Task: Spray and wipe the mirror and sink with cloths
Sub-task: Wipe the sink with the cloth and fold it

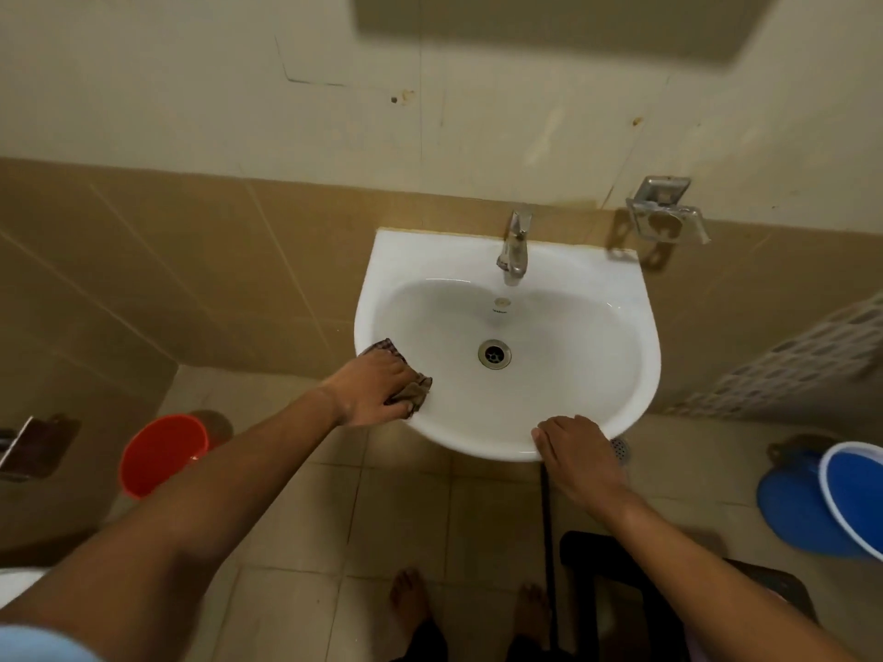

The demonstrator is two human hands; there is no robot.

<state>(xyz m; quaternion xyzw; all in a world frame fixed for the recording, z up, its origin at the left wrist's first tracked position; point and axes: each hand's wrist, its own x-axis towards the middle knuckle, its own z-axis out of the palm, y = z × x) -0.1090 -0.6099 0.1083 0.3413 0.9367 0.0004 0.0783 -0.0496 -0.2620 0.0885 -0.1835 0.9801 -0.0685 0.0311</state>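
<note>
- A white sink (635, 298) is mounted on a tan tiled wall, with a metal tap (513, 250) at its back edge and a round drain (494, 354) in the middle of the basin.
- A metal wall bracket (664, 210) is fixed to the tiles to the right of the tap.
- On the floor, a red bucket (160, 453) is seen below and to the left of the sink, and a blue tub (855, 494) with a white rim at the right edge, cut off by the frame.
- A floor drain (619, 449) is partly hidden behind the sink's front rim and the right hand.
- A dark thin rod (549, 542) runs down from under the sink; what it is cannot be told.
- The underside of a shelf or mirror (549, 21) at the top is blurred and cut off.
- Bare feet (408, 599) are visible on the tiled floor below.
- A brown checked cloth (415, 391) lies on the sink's left front rim, under the left hand (372, 389); its fingers are curled over the cloth and press it to the rim, with cloth showing beyond the fingertips and behind the knuckles.
- The right hand (578, 451) rests flat on the front rim, fingers straight and close together, holding nothing, well apart from the cloth.
</note>
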